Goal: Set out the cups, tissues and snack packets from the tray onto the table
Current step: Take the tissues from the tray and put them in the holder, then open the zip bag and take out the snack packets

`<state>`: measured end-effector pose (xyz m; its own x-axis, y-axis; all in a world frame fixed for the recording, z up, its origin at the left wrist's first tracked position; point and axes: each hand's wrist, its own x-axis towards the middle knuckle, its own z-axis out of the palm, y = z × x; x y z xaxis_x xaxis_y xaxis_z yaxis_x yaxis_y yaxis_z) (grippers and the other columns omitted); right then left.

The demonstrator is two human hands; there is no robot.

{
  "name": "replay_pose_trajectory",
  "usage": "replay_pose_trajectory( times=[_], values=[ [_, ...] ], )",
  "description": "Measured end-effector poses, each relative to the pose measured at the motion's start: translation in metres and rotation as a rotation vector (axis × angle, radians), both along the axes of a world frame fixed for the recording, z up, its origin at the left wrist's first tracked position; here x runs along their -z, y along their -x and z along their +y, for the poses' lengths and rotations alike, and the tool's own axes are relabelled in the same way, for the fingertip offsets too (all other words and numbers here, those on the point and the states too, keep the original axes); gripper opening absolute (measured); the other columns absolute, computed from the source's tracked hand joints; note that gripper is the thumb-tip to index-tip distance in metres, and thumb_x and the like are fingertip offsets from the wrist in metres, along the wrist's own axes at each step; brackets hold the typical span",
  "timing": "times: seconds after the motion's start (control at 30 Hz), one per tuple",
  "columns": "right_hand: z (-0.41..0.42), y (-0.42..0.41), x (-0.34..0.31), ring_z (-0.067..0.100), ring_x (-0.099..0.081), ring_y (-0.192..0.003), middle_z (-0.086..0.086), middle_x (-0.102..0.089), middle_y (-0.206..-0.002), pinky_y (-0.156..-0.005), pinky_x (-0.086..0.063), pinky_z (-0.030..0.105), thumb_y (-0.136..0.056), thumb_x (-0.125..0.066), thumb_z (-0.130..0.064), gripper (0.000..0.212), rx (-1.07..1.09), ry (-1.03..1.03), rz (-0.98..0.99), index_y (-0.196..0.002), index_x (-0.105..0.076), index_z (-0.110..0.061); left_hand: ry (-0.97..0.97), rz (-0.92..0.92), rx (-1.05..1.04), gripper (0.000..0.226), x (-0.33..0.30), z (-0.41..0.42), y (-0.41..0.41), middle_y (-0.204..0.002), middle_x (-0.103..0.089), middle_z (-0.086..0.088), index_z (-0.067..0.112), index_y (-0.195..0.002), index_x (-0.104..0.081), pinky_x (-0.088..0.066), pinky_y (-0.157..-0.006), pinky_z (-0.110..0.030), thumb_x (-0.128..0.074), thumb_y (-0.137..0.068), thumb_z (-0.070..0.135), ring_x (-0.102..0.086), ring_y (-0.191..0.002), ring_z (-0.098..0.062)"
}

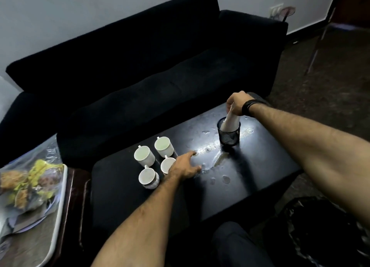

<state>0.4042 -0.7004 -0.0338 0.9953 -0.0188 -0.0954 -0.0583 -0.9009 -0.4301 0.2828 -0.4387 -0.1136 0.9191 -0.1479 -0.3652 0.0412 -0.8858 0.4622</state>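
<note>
Several white cups (144, 156) stand grouped on the left-middle of the black table (250, 176). My left hand (185, 165) rests flat on the table beside them, fingers apart, holding nothing and partly covering one cup (166, 165). My right hand (237, 103) is closed on the top of a white roll of tissues (230, 122), which stands in a black mesh holder (229, 135) at the table's far right. Snack packets (28, 180) in yellow and clear wrapping lie on the tray (60, 190) at the left.
A black sofa (150, 66) runs behind the table. The tray rests on a brown side surface (75, 206) left of the table. Wet marks (220, 162) shine on the tabletop. A black plastic bag (320, 230) sits on the floor at the lower right.
</note>
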Motion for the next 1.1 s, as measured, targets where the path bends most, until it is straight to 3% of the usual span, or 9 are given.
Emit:
replay_pose_trajectory(
  times=[0.07, 0.13, 0.33, 0.47, 0.73, 1.1],
  values=[
    [0.002, -0.004, 0.013, 0.034, -0.065, -0.104, 0.013, -0.068, -0.109, -0.079, -0.053, 0.034, -0.081, -0.054, -0.004, 0.029, -0.039, 0.060, 0.020, -0.096, -0.072, -0.021, -0.020, -0.003, 0.005, 0.071, 0.003, 0.001, 0.000, -0.145, -0.053, -0.001, 0.029, -0.145, -0.044, -0.042, -0.110, -0.033, -0.069, -0.080, 0.039, -0.051, -0.132, -0.018],
    [0.005, -0.005, 0.024, 0.038, -0.062, -0.108, 0.017, -0.064, -0.119, -0.085, -0.052, 0.040, -0.085, -0.050, -0.007, 0.035, -0.058, 0.111, 0.039, -0.116, -0.061, -0.018, -0.031, -0.002, 0.009, 0.072, 0.006, 0.001, -0.002, -0.144, -0.054, 0.000, 0.030, -0.146, -0.044, -0.042, -0.109, -0.032, -0.069, -0.079, 0.039, -0.051, -0.132, -0.017],
    [0.011, -0.005, 0.048, 0.038, -0.054, -0.115, 0.018, -0.053, -0.124, -0.093, -0.049, 0.048, -0.083, -0.050, -0.008, 0.043, -0.092, 0.214, 0.039, -0.125, -0.041, -0.011, -0.020, -0.015, -0.015, 0.071, 0.011, 0.000, -0.004, -0.141, -0.056, -0.003, 0.031, -0.144, -0.045, -0.043, -0.108, -0.031, -0.069, -0.078, 0.039, -0.054, -0.128, -0.018],
    [0.014, -0.002, 0.047, 0.038, -0.045, -0.121, 0.017, -0.045, -0.130, -0.098, -0.041, 0.051, -0.077, -0.056, -0.011, 0.067, -0.049, 0.262, -0.061, -0.139, -0.031, -0.014, -0.024, -0.044, 0.006, 0.068, 0.009, -0.001, -0.004, -0.143, -0.053, -0.002, 0.029, -0.143, -0.046, -0.041, -0.110, -0.036, -0.068, -0.080, 0.038, -0.050, -0.131, -0.019],
    [0.051, 0.011, 0.006, 0.034, -0.036, -0.134, 0.014, -0.037, -0.145, -0.107, -0.040, 0.045, -0.072, -0.069, -0.018, 0.082, -0.228, 0.206, -0.195, -0.144, -0.030, -0.010, -0.107, -0.186, -0.009, 0.064, -0.015, 0.017, 0.007, -0.141, -0.050, -0.004, 0.023, -0.144, -0.044, -0.037, -0.111, -0.037, -0.065, -0.085, 0.036, -0.046, -0.132, -0.024],
    [0.231, 0.070, -0.020, 0.029, -0.032, -0.141, 0.011, -0.035, -0.152, -0.114, -0.034, 0.040, -0.081, -0.068, -0.031, 0.077, -0.570, 0.177, -0.087, -0.146, -0.031, -0.013, -0.182, -0.259, -0.223, 0.062, -0.074, 0.148, 0.078, -0.134, -0.052, -0.010, 0.017, -0.139, -0.049, -0.041, -0.105, -0.038, -0.066, -0.083, 0.040, -0.050, -0.127, -0.029]
  ],
)
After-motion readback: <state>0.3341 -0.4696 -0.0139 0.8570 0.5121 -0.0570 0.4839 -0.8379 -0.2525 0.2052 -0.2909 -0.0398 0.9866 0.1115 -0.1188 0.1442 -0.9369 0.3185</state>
